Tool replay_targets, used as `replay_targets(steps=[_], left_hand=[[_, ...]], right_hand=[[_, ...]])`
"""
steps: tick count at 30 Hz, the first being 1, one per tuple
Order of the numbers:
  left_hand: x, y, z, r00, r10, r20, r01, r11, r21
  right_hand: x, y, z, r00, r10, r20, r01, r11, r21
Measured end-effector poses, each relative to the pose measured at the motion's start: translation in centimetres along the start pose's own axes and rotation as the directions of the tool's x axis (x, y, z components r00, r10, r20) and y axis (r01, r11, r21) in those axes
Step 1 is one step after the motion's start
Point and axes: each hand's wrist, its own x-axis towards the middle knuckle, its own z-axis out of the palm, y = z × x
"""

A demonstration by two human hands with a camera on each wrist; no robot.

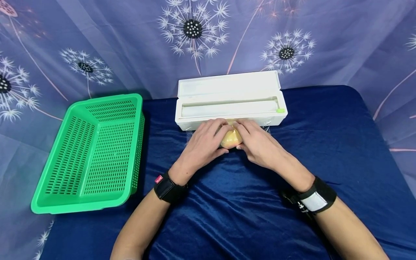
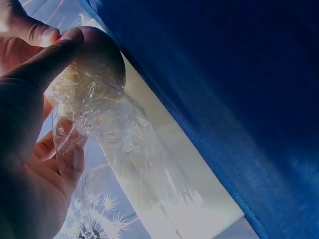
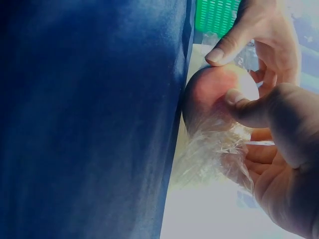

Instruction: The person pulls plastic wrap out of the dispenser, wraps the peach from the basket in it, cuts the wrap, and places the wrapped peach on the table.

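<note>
The round yellow-red fruit (image 1: 231, 139) sits just above the middle of the head view, against the front of the open white box (image 1: 229, 86), with clear film (image 2: 132, 129) bunched and wrinkled over part of it. The left hand (image 1: 205, 139) and the right hand (image 1: 260, 144) grip it from either side, fingers curled over it and thumbs pressing its near face. It looks firm and fairly light, likely to bruise if squeezed hard; the film seems thin, clingy and easily torn, and could make the skin slippery. Its widest part, held from both sides with the thumbs low, looks the surest hold. The box's front edge limits movement toward the top of the frame, where a patterned curtain (image 1: 130, 36) hangs behind it. The green basket (image 1: 139, 119) stands well apart at left; the blue cloth (image 1: 221, 209) offers room at lower middle and right.
</note>
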Motion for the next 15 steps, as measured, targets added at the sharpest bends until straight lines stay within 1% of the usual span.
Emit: replay_targets(steps=[8,15], left_hand=[[-0.06,-0.26,-0.1,1.0,0.006,-0.011,-0.006,1.0,-0.014],[-0.12,-0.48,-0.11,1.0,-0.007,-0.016,0.006,0.996,-0.084]], right_hand=[[0.01,0.05,0.06,1.0,0.005,0.004,-0.005,1.0,0.017],[-0.09,0.07,0.32,1.0,0.019,-0.004,-0.019,0.999,0.051]])
